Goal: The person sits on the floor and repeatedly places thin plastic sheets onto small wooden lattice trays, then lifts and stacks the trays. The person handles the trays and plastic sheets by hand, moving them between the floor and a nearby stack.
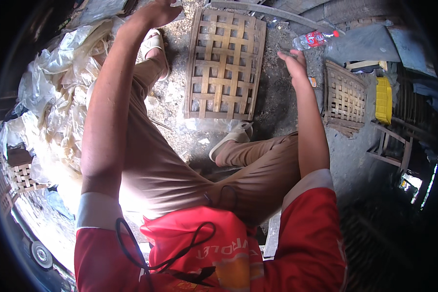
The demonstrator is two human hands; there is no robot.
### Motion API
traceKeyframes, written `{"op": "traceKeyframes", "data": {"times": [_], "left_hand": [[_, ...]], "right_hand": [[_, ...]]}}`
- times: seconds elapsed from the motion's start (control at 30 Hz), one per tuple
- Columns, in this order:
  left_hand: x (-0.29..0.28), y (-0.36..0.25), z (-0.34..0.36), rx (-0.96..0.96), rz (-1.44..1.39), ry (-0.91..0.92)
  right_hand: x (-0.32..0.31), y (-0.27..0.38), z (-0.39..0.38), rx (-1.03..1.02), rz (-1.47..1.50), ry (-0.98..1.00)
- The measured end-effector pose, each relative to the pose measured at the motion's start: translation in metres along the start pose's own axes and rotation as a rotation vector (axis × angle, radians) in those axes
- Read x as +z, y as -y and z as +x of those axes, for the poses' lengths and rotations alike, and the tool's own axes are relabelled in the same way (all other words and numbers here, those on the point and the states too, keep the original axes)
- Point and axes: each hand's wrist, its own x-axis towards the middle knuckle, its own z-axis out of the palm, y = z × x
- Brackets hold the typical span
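Observation:
A woven bamboo lattice panel (pixel 222 63) with a wooden frame lies on the ground in front of me, between my feet. My left hand (pixel 156 13) is raised beyond its far left corner, partly cut off by the upper edge. Its visible fingers are apart, and I see nothing held. Right of the panel my right hand (pixel 295 64) hovers with fingers stretched and apart. A small greyish bit shows by its fingertips; I cannot tell whether the hand touches it. A clear plastic bottle (pixel 304 41) with a red label and cap lies just beyond that hand.
Crumpled clear plastic sheeting (pixel 58 92) is heaped on the left. At the right are another woven bamboo panel (pixel 345 95), a yellow plastic container (pixel 383 100) and a small wooden frame (pixel 392 146). Wooden boards (pixel 263 9) border the far side.

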Motion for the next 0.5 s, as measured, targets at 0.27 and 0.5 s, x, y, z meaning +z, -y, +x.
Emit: {"op": "traceKeyframes", "data": {"times": [0.27, 0.5], "left_hand": [[0.006, 0.004, 0.016, 0.01, 0.048, 0.003], [-0.06, 0.008, -0.042, -0.148, -0.437, -0.057]], "right_hand": [[-0.055, 0.02, -0.085, -0.554, 0.05, 0.151], [-0.051, -0.033, -0.08, -0.265, -0.605, 0.535]]}}
